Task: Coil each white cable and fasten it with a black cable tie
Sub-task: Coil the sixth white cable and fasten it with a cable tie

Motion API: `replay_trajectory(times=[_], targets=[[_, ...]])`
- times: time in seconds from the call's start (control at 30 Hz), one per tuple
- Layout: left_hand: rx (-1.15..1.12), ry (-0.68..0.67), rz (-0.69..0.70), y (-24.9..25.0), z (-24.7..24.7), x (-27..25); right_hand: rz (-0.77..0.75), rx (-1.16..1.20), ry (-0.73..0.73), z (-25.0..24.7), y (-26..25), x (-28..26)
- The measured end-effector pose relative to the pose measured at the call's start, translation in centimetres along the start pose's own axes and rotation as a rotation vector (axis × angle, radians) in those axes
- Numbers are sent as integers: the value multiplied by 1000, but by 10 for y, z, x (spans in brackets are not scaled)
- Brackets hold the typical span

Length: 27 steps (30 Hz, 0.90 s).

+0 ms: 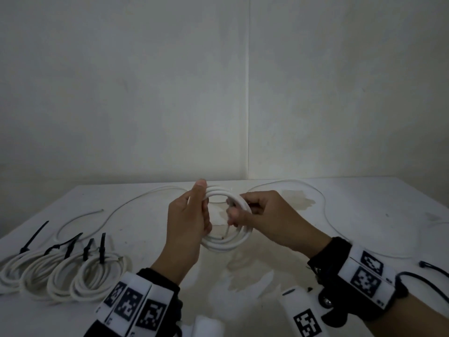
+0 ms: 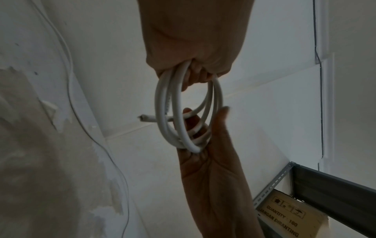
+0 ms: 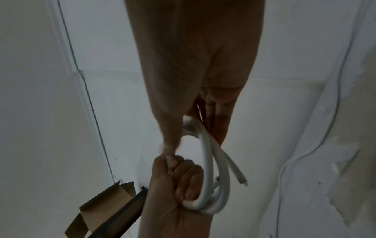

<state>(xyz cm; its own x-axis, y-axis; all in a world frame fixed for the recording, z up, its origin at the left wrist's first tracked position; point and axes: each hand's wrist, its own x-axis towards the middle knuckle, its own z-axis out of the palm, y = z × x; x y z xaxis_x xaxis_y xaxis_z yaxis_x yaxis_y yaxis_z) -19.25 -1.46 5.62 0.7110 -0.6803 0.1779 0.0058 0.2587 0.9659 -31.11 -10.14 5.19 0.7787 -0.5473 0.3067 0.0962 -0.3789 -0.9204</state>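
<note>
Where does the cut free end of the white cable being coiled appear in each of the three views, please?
Head: cut end at centre, inside the coil's lower part.
Left wrist: cut end at centre-left, left of the coil.
Right wrist: cut end at lower right.
Shared landmark: the coil both hands hold.

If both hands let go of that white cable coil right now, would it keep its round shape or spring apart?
Probably spring apart somewhat. The white cable coil carries no tie, and the left hand and right hand grip opposite sides. Its loose end juts out straight, suggesting a fairly stiff cable. The tied coils on the table hold their rings.
</note>
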Motion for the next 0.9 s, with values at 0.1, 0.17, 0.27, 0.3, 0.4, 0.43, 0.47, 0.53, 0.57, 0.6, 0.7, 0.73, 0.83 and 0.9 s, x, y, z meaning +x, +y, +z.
replay_trajectory(times=[0.1,0.17,0.27,0.3,0.4,0.43,0.47,0.53,0.57,0.6,0.7,0.73,0.83,0.9], targets=[[-9,10,20,0,1,1,-32,63,64,7,3,1],[-15,8,34,-1,3,1,-13,128,86,8,4,2],[6,-7,61,-2,3,0,59,301,13,8,5,2],[3,-8,60,-2,2,0,87,379,-19,9,5,1],[3,-1,57,-7,1,0,160,532,-68,10,2,1],[13,4,61,-8,0,0,177,553,-83,10,2,1],[21,8,68,-9,-1,0,187,567,-101,10,1,1],[40,4,90,-10,-2,0,184,569,-126,9,0,3],[54,2,103,-10,-2,0,182,571,-134,9,0,3],[68,4,117,-10,-2,1,183,586,-138,9,-1,4],[105,7,158,-11,-2,4,199,688,-140,9,0,5],[118,3,169,-12,-2,4,210,723,-138,9,0,6],[167,2,184,-16,-1,3,249,728,-159,8,-1,6],[176,2,188,-18,0,0,252,657,-151,9,-2,5]])
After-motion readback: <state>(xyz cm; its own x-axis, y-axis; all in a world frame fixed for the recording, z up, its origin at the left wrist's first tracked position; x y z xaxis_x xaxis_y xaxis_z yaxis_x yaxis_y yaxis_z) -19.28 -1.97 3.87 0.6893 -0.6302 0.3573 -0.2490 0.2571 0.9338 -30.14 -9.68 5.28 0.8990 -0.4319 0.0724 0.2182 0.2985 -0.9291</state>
